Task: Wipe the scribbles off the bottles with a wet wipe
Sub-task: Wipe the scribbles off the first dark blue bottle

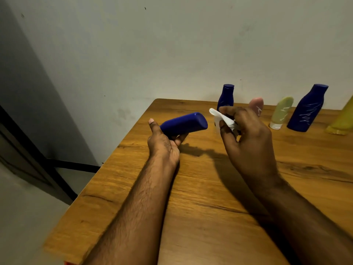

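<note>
Left hand (164,144) grips a blue bottle (184,124), right hand (246,134) pinches the wipe (222,117) — its scribbles face away, unseen.

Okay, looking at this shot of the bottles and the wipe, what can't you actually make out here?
- Held blue bottle, head view: its cap end is hidden by the left hand.
- Pink tube: mostly behind the right hand holding the wipe.
- Yellow bottle: cut off by the right edge.
- Small blue bottle: base hidden by the wipe.

The held bottle (184,123) was plain dark blue; the far right blue bottle (305,109) bore white scribbles; the wipe (222,118) was white.
</note>
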